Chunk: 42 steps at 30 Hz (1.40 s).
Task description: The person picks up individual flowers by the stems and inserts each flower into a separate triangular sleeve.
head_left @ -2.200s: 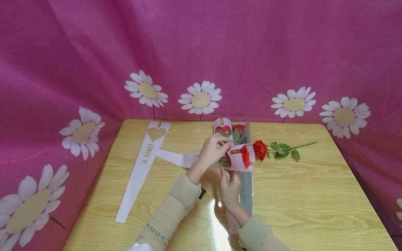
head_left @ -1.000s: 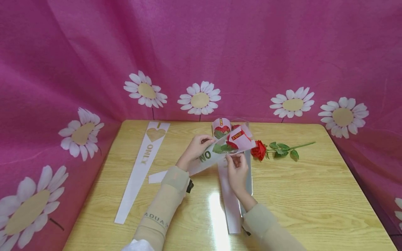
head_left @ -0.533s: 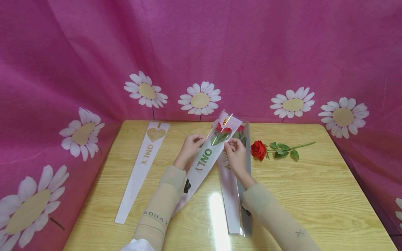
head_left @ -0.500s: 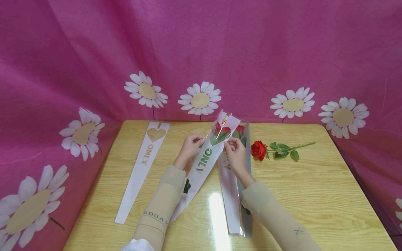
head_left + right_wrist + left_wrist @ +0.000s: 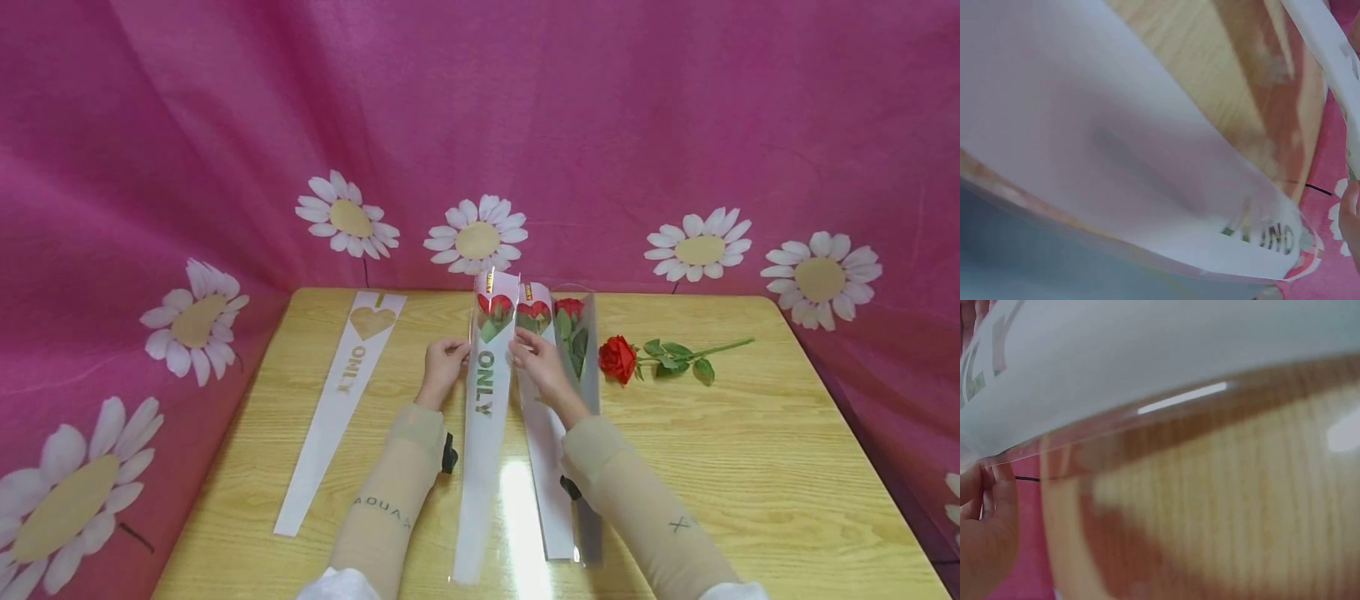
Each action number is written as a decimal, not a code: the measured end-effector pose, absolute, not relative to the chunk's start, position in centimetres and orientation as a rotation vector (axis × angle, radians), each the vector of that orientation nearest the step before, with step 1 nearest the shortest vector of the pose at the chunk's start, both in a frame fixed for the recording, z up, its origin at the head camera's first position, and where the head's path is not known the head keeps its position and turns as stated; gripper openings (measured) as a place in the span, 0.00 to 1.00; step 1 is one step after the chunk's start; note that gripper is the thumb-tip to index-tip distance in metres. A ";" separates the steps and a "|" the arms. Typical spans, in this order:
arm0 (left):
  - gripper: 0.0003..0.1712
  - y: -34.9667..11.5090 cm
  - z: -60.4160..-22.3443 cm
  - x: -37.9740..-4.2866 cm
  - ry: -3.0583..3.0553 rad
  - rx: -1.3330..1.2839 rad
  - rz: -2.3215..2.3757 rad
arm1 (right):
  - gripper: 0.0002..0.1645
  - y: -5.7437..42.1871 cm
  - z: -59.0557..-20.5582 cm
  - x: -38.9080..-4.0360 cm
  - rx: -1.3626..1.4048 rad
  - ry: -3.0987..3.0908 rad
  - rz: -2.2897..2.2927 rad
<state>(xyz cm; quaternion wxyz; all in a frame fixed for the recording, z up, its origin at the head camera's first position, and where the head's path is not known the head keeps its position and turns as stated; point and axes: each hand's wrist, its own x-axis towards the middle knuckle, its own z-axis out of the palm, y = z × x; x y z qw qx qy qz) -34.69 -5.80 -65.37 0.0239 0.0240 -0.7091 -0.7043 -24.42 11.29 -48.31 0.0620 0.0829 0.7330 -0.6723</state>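
A clear sleeve with a white paper liner [image 5: 480, 467], cut with a heart and "ONLY", wraps a red rose [image 5: 494, 307] and points lengthwise away from me. My left hand [image 5: 444, 367] pinches its left edge between thumb and fingers. In the left wrist view that hand [image 5: 988, 531] grips the film's rim at the lower left. On the other side, my right hand [image 5: 542, 362] pinches the right edge near the heart; only part of this hand [image 5: 1350, 219] shows in the right wrist view. Just right of the held sleeve lies a second wrapped rose [image 5: 551, 508], partly under my right arm.
Farther right is a grey-backed clear sleeve [image 5: 588, 400] with a rose inside. A loose rose [image 5: 618, 359] with a leafy stem lies beside it. At the left is a flat white paper liner [image 5: 322, 442]. A pink flowered cloth [image 5: 585, 125] hangs behind the wooden table [image 5: 750, 467].
The wrapped rose, first lying crosswise with its bloom to the right, has swung lengthwise and shifted left, away from the second wrapped rose. Both hands moved left with it.
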 end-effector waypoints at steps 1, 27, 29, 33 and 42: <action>0.08 -5.7 -66.3 -35.1 -2.200 0.122 -2.172 | 0.29 11.3 -48.4 -24.3 0.241 2.202 -2.001; 0.17 -5.4 -67.9 -34.6 -2.197 0.198 -2.296 | 0.46 10.6 -50.5 -26.2 0.150 2.207 -1.522; 0.19 -5.6 -68.5 -34.7 -2.206 0.190 -2.314 | 0.46 10.4 -50.4 -26.2 0.141 2.205 -1.525; 0.20 -5.6 -69.3 -34.8 -2.202 0.155 -2.317 | 0.49 10.2 -50.3 -26.2 0.111 2.218 -1.504; 0.23 -5.3 -69.9 -34.6 -2.238 0.164 -2.312 | 0.47 9.8 -50.4 -26.2 0.157 2.248 -1.447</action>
